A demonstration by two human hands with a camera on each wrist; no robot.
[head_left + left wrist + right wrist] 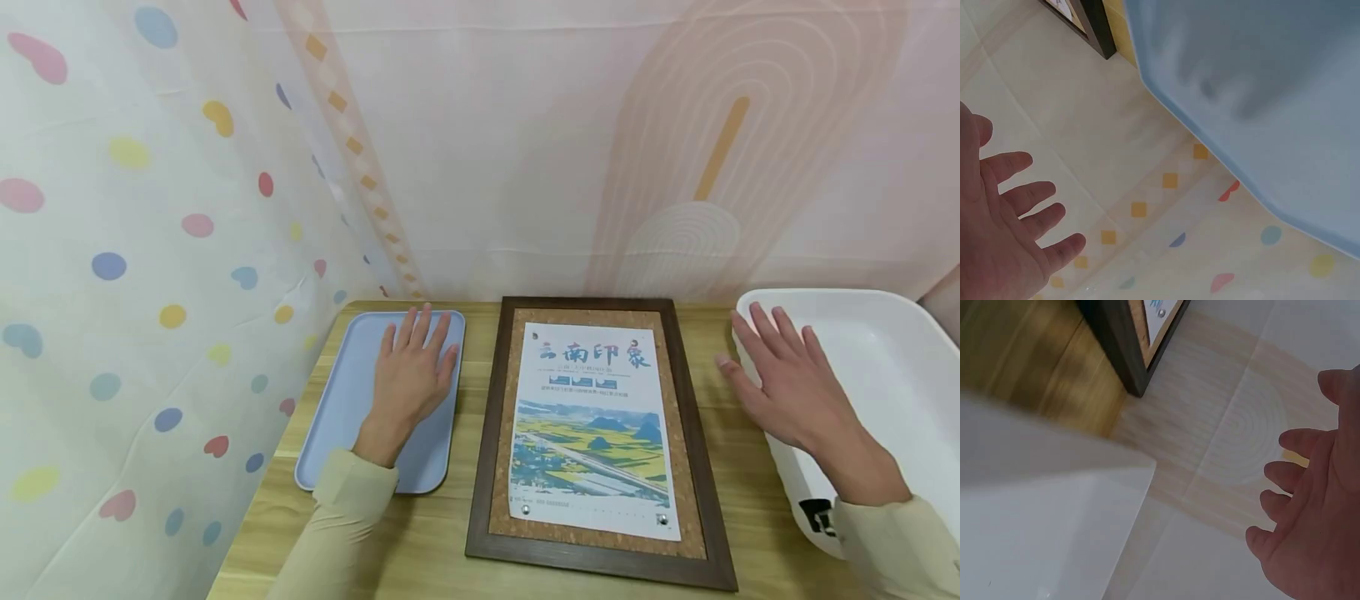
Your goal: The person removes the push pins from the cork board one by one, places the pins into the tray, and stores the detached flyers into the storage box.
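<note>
**Both hands flat and idle, nothing picked up**

Left hand (408, 375) lies palm down over the blue tray (330, 433), fingers straight and spread, pointing to 12 o'clock. The left wrist view shows the palm clear of the tray surface with a faint shadow under it, so hovering just above or barely touching; can't tell which. Tray has nothing else on it.

Right hand (787, 387) also has its fingers straight and relaxed, over the left rim of the white bin (885, 367). It holds nothing. Contact with the rim is unclear.

The frame (600, 442), dark wood with a cork backing, lies flat on the table (420, 550) between the two hands, at 3 o'clock of the tray and 9 o'clock of the bin. A poster (592, 425) is pinned on the cork; two pins (525, 507) show at its bottom corners. Neither hand touches the frame.

Step, as a judgement: a start or rest pose, with no grasp begun. Any next move would first call for one hand to leave its container and come in toward the frame at centre, likely the poster or its pins, which need a fine fingertip pinch.
</note>
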